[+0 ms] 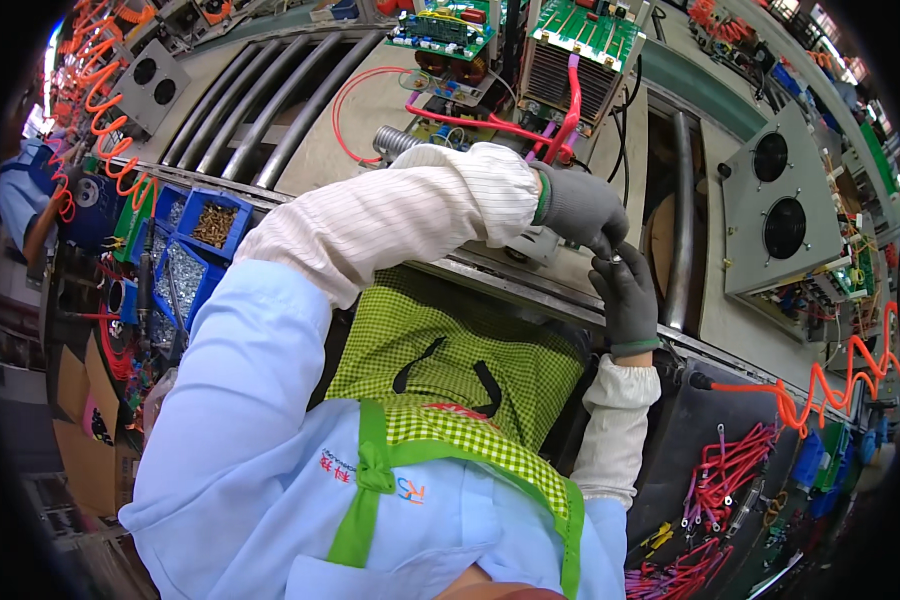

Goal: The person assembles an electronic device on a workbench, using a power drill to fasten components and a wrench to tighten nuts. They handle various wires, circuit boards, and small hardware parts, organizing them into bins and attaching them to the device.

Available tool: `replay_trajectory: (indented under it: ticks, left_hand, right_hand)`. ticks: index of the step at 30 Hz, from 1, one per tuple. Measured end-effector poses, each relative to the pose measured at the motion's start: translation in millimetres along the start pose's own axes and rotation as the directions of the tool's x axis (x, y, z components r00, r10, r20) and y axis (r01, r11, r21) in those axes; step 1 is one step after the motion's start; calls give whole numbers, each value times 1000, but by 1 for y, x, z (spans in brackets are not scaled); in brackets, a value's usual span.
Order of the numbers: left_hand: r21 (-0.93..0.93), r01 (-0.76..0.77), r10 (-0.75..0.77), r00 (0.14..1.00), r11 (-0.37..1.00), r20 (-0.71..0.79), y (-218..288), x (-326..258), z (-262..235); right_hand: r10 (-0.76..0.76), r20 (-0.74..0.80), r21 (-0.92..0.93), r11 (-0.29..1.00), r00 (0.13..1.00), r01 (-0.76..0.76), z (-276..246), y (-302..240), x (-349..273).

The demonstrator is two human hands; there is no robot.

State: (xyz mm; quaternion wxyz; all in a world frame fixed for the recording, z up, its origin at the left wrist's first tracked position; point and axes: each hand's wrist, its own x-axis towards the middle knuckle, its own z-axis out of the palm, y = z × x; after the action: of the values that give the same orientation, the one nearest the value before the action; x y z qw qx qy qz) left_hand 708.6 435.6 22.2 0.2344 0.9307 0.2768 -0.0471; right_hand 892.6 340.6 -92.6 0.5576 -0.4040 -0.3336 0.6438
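Holding the grey-gloved left hand [582, 205] and grey-gloved right hand [630, 305] curled close, with fingertips meeting at a tiny silvery metal piece [616, 259]; cannot tell whether pinched by one hand or both. Have beyond the left fingers a green circuit board [585, 38] atop a finned metal heat sink [562, 75], with thick red cables [574, 95] nearer; well right of the fingers, a pale-grey metal panel [745, 200] with two round black fans [785, 228].
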Motion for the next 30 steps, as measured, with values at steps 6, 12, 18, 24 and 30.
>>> replay_trajectory:
  ticks: [6,12,18,24,30]
  left_hand:
    - [54,-50,54,996,997,-65,-7,-1,8]
    - [185,26,-27,1000,982,5,4,-3,-2]
    - [209,44,-51,998,977,26,3,1,-3]
    - [201,63,-69,997,977,20,1,5,-2]
    - [189,134,-114,987,973,-109,2,3,2]
  right_hand:
    - [-73,13,94,993,997,72,-2,14,9]
    - [-62,20,53,997,998,61,12,10,9]
    - [-125,-28,9,992,992,125,15,13,6]
    - [-168,-49,-69,984,985,165,22,19,6]
    - [-239,17,-140,961,971,239,25,22,1]
